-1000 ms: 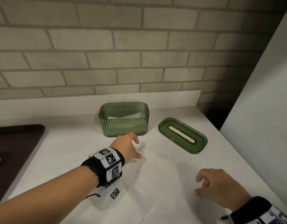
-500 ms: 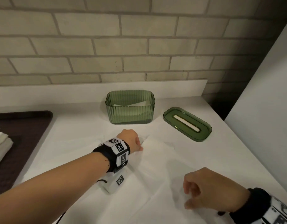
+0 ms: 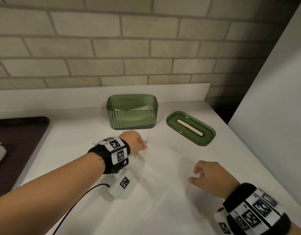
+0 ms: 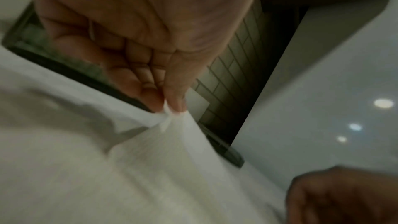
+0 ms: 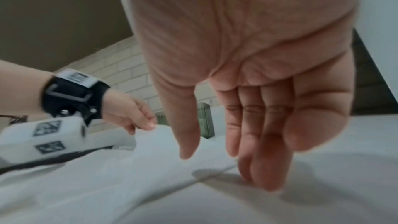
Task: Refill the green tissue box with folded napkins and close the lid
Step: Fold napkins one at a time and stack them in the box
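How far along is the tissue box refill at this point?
Early to midway. Done: the lid is off, lying right of the green tissue box, which already holds some white paper. In hand: the left hand pinches a corner of the unfolded napkin spread on the counter; the right hand hovers open over it. Left: folding it, putting it in, closing the lid.

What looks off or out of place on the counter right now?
Nothing is damaged or spilled. The ribbed green tissue box stands open; its slotted green lid lies askew on the white counter to its right. The left hand pinches a corner of the unfolded white napkin.
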